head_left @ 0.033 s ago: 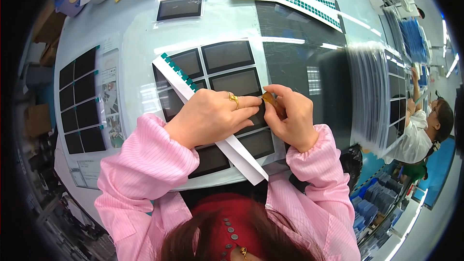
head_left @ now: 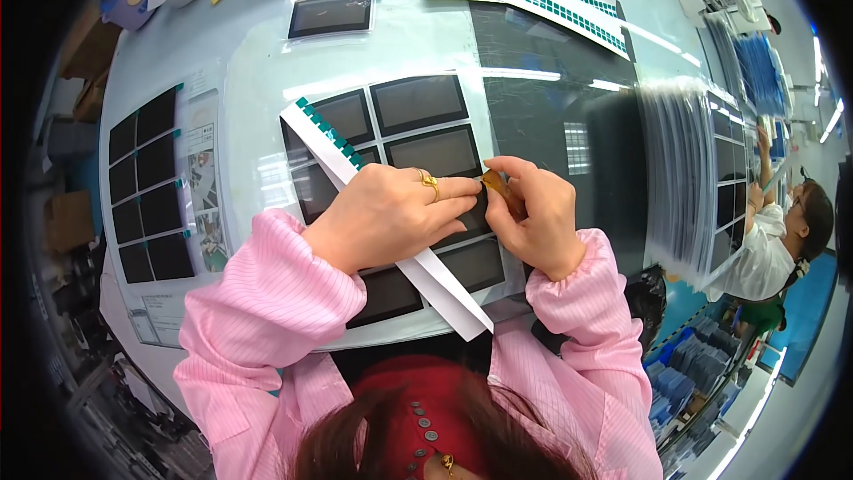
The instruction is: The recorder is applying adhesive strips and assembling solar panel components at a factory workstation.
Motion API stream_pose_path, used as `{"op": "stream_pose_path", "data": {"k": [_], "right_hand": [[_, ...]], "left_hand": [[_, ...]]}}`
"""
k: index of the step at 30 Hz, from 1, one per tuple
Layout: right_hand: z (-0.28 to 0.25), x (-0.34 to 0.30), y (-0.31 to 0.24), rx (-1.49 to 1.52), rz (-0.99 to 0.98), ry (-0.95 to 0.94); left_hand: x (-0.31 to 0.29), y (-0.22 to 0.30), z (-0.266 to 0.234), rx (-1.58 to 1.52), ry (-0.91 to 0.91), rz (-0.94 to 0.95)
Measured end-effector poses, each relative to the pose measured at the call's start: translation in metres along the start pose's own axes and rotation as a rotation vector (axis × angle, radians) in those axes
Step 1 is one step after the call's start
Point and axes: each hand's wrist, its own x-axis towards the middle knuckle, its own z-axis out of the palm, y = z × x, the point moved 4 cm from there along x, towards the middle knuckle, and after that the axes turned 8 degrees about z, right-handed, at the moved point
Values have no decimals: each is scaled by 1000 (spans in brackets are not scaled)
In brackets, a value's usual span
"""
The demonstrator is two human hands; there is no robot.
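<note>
Most of the view is taken up by the pale surface (head_left: 253,71), its right part covered by a dark glossy mat (head_left: 577,116). Near the middle, dark rectangular panels (head_left: 431,151) are laid in two columns, partly hidden by the hands. At the right, a thick stack of clear sheets (head_left: 680,178) is placed along the edge. Another block of dark panels is set out at the left, and white strips with green squares (head_left: 524,2) are overlapped at the far side. Across the middle panels a single white strip (head_left: 440,289) is laid slantwise, green tabs along its upper part, and is crossed by the left hand (head_left: 391,213). That hand's fingers are stretched rightward, close together; whether anything is gripped beneath them cannot be told. Between thumb and forefinger of the right hand (head_left: 540,213), a small amber-brown piece (head_left: 504,196) is pinched, just beside the left fingertips. A gold-coloured ring (head_left: 430,182) is worn on the left hand.
</note>
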Motion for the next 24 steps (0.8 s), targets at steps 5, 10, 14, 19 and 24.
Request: {"op": "stream_pose_path", "data": {"k": [5,10,14,19,24], "right_hand": [[0,1,-3,-36,-99,4],[-4,0,-1,34,-12,-13],[0,1,3,69,-55,-36],[-7,5,18,315,231,-97],[4,36,25,234,190,-39]], "left_hand": [[1,-1,-8,-50,27,35],[6,-21,-28,-63,102,-16],[8,-39,-31,-15,77,-70],[8,-47,-28,-21,42,-92],[9,-48,-25,-17,-10,-74]]}}
